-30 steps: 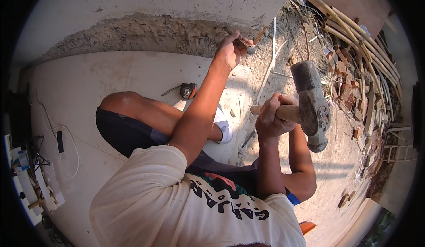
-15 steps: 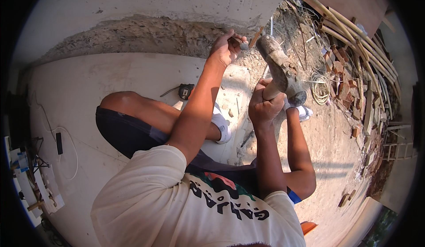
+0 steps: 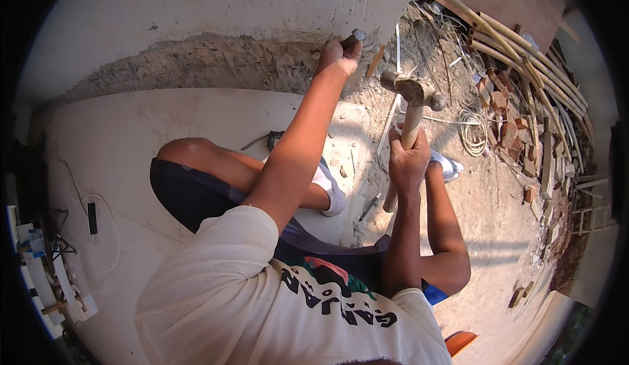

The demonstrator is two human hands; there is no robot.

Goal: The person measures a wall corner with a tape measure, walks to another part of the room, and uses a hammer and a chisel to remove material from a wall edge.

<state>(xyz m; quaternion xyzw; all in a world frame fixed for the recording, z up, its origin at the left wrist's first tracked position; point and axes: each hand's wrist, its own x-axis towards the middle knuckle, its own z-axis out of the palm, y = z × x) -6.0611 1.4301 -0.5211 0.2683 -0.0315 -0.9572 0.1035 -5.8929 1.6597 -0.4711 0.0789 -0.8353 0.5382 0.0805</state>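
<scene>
My left hand [image 3: 339, 58] is closed around a thick metal chisel [image 3: 354, 37], whose blunt end sticks out past the thumb. It is up by the rough, broken lower edge of the pale wall [image 3: 275, 11]; the chisel's other end is hidden by the hand. In my right hand [image 3: 409, 159] is a hammer [image 3: 411, 116], gripped by its wooden handle. The worn, dusty hammer head is raised to the right of the chisel and apart from it. A thin wooden stick [image 3: 375, 61] stands between the two tools.
A tape measure [image 3: 274, 140] lies on the pale board [image 3: 124, 136] beside my left leg. To the right are a coiled white cable [image 3: 473, 132], broken bricks [image 3: 504, 113] and a stack of bamboo poles [image 3: 524, 51]. A dark phone-like object [image 3: 92, 218] with a white cord lies at left.
My left hand has moved up toward the wall, and the chisel has turned so its blunt end points up right. The hammer has swung lower and farther from my view, its handle now showing.
</scene>
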